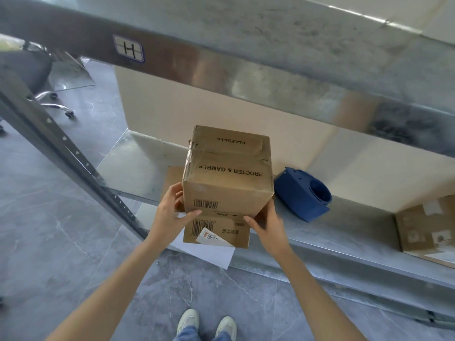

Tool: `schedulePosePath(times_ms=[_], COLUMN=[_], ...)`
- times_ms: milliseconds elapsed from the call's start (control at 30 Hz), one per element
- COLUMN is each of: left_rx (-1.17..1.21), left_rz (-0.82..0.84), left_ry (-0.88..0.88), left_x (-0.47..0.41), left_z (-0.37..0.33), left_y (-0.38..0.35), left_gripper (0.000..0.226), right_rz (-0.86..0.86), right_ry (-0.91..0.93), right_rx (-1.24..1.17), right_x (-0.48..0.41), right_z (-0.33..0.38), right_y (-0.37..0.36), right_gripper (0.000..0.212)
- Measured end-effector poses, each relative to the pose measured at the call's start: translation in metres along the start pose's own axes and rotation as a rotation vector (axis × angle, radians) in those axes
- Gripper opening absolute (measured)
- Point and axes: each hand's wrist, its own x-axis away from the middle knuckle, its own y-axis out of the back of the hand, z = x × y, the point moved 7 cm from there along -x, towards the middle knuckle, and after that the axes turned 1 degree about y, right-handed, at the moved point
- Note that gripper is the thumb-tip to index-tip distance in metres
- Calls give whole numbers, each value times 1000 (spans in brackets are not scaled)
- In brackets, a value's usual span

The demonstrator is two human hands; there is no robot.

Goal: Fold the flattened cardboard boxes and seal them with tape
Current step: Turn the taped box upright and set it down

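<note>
Head cam, biggest first. Steel rack [221,77] fills the frame; I'm working at its lower shelf [344,232]. Box [229,183] is mid-frame over the near edge of that shelf, on or just above a flat box [221,233]; can't tell if they touch. Second flat [426,230] lies at the right end of the same shelf, well apart. Blue dispenser [302,193] is on the shelf just right of the box, not in hand. White sheet [209,254] pokes out from under the flat box and overhangs the shelf's near edge.

Left hand [172,212] is clamped on the box's lower left corner, thumb across the near face, fingers round the left side. Right hand [268,222] is clamped on the lower right corner, thumb on the near face, fingers wrapped round the right side and mostly hidden.

Progress, my read: this box is erected, upper flaps closed, glossy tape showing at the left end of the seam. Underside is hidden, so I can't confirm it's sealed there. At least two flats are left to fold and tape.

Orientation: closed flap face up, tipped slightly toward me. Print on it reads upside down from here, so the letter tops point near. Seam runs left-right. Box looks close to cubic, so the long axis is a guess: left-right, along the seam.
</note>
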Motion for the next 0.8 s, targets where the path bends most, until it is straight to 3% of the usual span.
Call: schedulePosePath(times_ms=[333, 567, 800], left_rx=[133, 258, 376], left_rz=[-9, 69, 23], left_ry=[52, 47, 79], left_x=[27, 48, 62], left_z=[-31, -67, -95], left_y=[33, 66, 102], left_gripper=[61, 69, 53], right_rz=[-51, -63, 38], right_ry=[110, 143, 85], right_rx=[-66, -148, -329], right_x=[24, 30, 29], right_z=[43, 88, 120], right_y=[12, 10, 10], right_gripper=[69, 57, 34])
